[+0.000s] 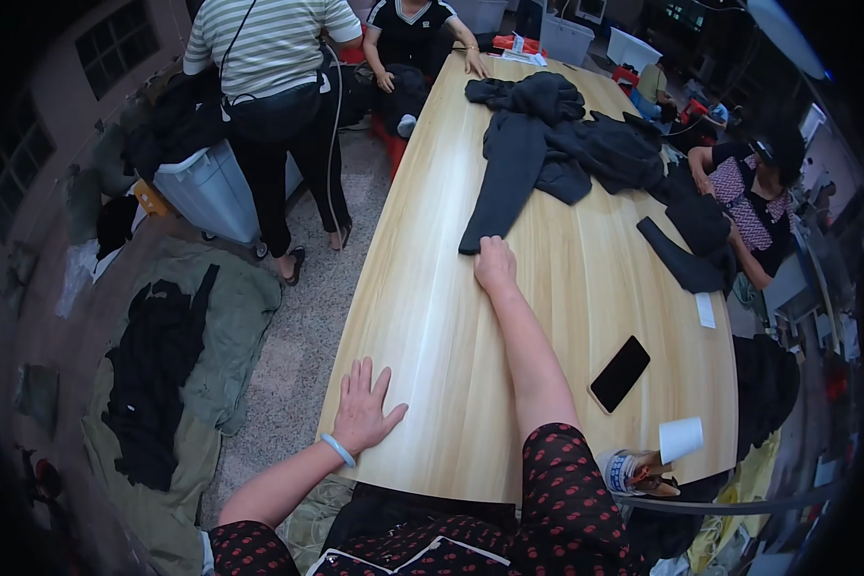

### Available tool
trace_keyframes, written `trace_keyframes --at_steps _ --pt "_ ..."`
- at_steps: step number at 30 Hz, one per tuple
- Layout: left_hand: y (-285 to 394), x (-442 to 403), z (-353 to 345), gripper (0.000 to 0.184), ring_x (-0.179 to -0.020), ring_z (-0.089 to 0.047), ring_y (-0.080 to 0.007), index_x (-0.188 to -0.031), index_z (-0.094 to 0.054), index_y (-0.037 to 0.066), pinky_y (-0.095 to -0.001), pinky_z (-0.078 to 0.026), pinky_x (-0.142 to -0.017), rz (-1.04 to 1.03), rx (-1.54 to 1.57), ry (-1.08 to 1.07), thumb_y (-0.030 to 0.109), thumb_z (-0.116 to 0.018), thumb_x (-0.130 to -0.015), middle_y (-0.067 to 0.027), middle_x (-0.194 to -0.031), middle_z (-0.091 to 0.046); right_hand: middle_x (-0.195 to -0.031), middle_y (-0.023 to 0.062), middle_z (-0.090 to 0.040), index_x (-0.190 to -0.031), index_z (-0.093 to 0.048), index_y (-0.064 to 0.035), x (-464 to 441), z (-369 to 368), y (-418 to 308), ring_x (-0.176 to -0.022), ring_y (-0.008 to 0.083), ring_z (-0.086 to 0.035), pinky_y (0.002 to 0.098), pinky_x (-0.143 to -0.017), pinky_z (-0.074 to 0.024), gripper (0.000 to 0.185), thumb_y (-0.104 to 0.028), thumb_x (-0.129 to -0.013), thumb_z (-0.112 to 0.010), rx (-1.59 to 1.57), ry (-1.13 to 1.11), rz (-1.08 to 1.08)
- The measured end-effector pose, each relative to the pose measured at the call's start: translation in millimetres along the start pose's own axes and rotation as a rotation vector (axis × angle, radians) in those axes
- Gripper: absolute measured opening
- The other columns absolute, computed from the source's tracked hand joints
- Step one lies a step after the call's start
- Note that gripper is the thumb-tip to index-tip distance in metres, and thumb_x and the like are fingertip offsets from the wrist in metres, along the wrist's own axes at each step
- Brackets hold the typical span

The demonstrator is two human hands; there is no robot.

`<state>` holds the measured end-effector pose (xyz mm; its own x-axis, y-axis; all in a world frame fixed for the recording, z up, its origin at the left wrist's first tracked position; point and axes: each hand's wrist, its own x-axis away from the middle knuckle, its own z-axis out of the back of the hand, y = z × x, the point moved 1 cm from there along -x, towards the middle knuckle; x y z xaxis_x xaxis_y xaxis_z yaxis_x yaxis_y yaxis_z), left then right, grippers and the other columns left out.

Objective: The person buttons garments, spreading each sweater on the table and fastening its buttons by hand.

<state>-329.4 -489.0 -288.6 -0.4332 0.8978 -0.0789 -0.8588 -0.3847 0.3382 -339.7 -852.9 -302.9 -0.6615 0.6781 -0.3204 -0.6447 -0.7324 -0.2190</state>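
Observation:
My right hand (494, 267) reaches far across the wooden table, its fingers closed on the near end of a long sleeve or leg of a dark garment (509, 178). The rest of that garment lies bunched farther up the table. My left hand (359, 413) rests flat on the near left part of the tabletop (422, 336), fingers spread, holding nothing. A pale bracelet circles its wrist.
A phone (620, 374), a white paper cup (681, 440) and a white slip (706, 310) are on the right. A co-worker (754, 192) handles dark cloth there. Two people are at the far left, near a bin (206, 192). Dark clothing (158, 374) lies on floor sheets.

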Motion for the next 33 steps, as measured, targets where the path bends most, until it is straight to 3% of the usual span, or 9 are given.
trace_keyframes --at_steps 12,16,18,20,24,26,27,30,33 --pt "-4.5 8.2 -10.8 0.064 -0.133 -0.022 -0.0442 -0.132 -0.042 0.003 -0.0516 -0.018 -0.108 0.015 0.038 0.079 0.042 -0.056 -0.083 -0.0290 -0.139 -0.029 -0.084 0.0184 -0.059 -0.085 -0.057 -0.0017 213.0 74.2 -73.5 -0.084 0.0351 -0.059 0.0443 -0.075 -0.0484 0.019 -0.016 -0.072 -0.059 -0.344 -0.152 0.098" --pt "-17.2 1.4 -21.7 0.048 -0.129 -0.030 -0.0418 -0.120 -0.049 0.001 -0.0479 -0.022 -0.107 0.060 0.224 0.175 0.034 -0.054 -0.085 -0.0254 -0.134 -0.038 -0.088 0.0182 -0.061 -0.093 -0.060 -0.0023 293.9 115.1 -98.1 -0.087 0.0354 -0.059 0.0430 -0.078 -0.0480 0.025 -0.022 -0.076 -0.060 -0.539 -0.502 0.318" --pt "-16.0 -6.2 -25.2 0.043 -0.122 -0.040 -0.0374 -0.117 -0.050 0.001 -0.0439 -0.029 -0.103 0.125 0.320 0.248 0.030 -0.053 -0.086 -0.0232 -0.126 -0.047 -0.093 0.0188 -0.062 -0.098 -0.062 -0.0014 295.1 156.2 -102.2 -0.089 0.0344 -0.060 0.0395 -0.082 -0.0469 0.034 -0.031 -0.081 -0.061 -0.614 -0.996 0.261" --pt "-9.9 -17.0 -26.1 0.043 -0.117 -0.045 -0.0359 -0.117 -0.050 0.000 -0.0424 -0.033 -0.100 0.225 0.480 0.262 0.029 -0.053 -0.086 -0.0227 -0.122 -0.050 -0.092 0.0178 -0.062 -0.098 -0.062 -0.0007 285.7 155.0 -87.8 -0.089 0.0333 -0.059 0.0382 -0.083 -0.0460 0.034 -0.030 -0.081 -0.062 -0.821 -0.655 0.291" --pt "19.8 -45.9 -29.4 0.045 -0.107 -0.053 -0.0330 -0.119 -0.049 0.000 -0.0402 -0.040 -0.093 0.321 0.663 0.284 0.030 -0.055 -0.086 -0.0214 -0.116 -0.054 -0.116 0.0213 -0.052 -0.119 -0.052 -0.0042 223.2 112.4 -41.6 -0.113 0.0367 -0.046 0.0429 -0.094 -0.0387 0.051 -0.028 -0.077 -0.067 -0.560 0.160 0.102" --pt "27.0 -65.1 -49.2 0.048 -0.103 -0.056 -0.0290 -0.121 -0.048 0.000 -0.0383 -0.044 -0.089 0.326 0.731 0.311 0.031 -0.059 -0.085 -0.0206 -0.114 -0.055 -0.123 0.0223 -0.047 -0.127 -0.046 -0.0079 201.0 93.1 -36.5 -0.120 0.0383 -0.038 0.0485 -0.097 -0.0349 0.058 -0.029 -0.077 -0.068 -0.317 0.240 -0.090" --pt "30.9 -69.9 -48.6 0.049 -0.100 -0.057 -0.0281 -0.121 -0.049 0.000 -0.0378 -0.044 -0.088 0.314 0.727 0.303 0.031 -0.059 -0.085 -0.0206 -0.114 -0.055 -0.123 0.0174 -0.049 -0.122 -0.051 -0.0103 191.4 66.5 -27.0 -0.122 0.0342 -0.038 0.0498 -0.097 -0.0352 0.050 -0.023 -0.076 -0.066 -0.290 0.257 -0.143" --pt "34.7 -84.9 -46.0 0.050 -0.095 -0.058 -0.0257 -0.120 -0.049 0.000 -0.0364 -0.046 -0.083 0.278 0.683 0.318 0.031 -0.061 -0.083 -0.0200 -0.111 -0.056 -0.121 0.0128 -0.051 -0.116 -0.055 -0.0119 190.2 57.3 -31.8 -0.120 0.0305 -0.041 0.0475 -0.096 -0.0368 0.043 -0.015 -0.073 -0.062 -0.213 -0.042 -0.049" --pt "9.5 -102.2 -29.9 0.051 -0.091 -0.057 -0.0248 -0.119 -0.049 0.001 -0.0359 -0.047 -0.080 0.278 0.579 0.399 0.032 -0.063 -0.082 -0.0182 -0.105 -0.056 -0.109 0.0105 -0.055 -0.101 -0.061 -0.0093 218.1 60.9 -37.3 -0.112 0.0294 -0.047 0.0439 -0.094 -0.0378 0.034 -0.005 -0.067 -0.058 -0.394 0.007 0.139"
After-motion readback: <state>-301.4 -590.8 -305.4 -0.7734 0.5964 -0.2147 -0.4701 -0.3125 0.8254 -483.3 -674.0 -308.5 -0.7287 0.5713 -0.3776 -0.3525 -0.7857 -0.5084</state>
